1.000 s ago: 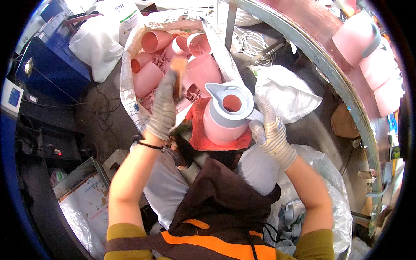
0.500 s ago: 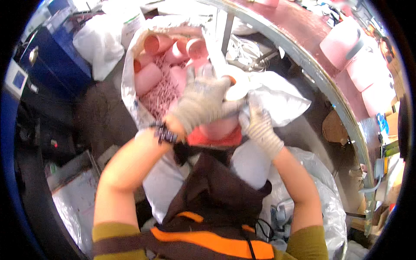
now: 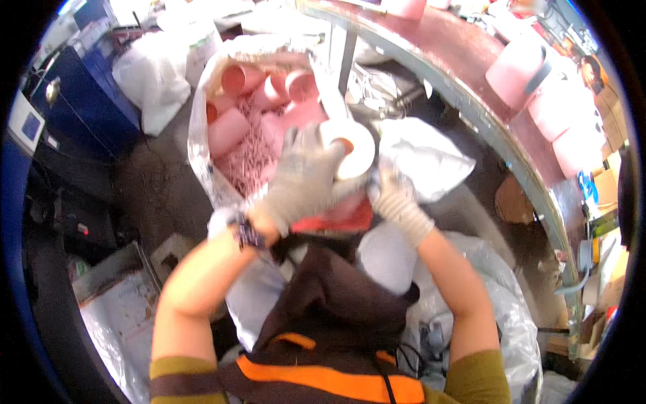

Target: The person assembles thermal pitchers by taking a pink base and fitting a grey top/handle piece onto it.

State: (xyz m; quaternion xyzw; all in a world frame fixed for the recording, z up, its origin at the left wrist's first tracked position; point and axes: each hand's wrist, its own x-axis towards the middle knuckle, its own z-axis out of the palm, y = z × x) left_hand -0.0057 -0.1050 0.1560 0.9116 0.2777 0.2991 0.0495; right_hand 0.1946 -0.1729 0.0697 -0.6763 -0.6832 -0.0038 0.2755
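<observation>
Called for steady pressure with left grip [image 3: 303,172] clasping white jug collar [image 3: 363,151] and right grip [image 3: 398,196] too blurred to judge.

Workroom with a long, reddish bench [image 3: 454,54]

Left of the bench, across the dark grey floor [image 3: 158,185], stands a blue cabinet [image 3: 94,97]; a metal leg [image 3: 348,60] stands under the bench's grey rim [image 3: 470,108], and bright light falls across its top.

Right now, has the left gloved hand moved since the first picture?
Yes. Against the white sack, the left hand has moved to the right: it was over the sack, and now it is at the jug.
</observation>
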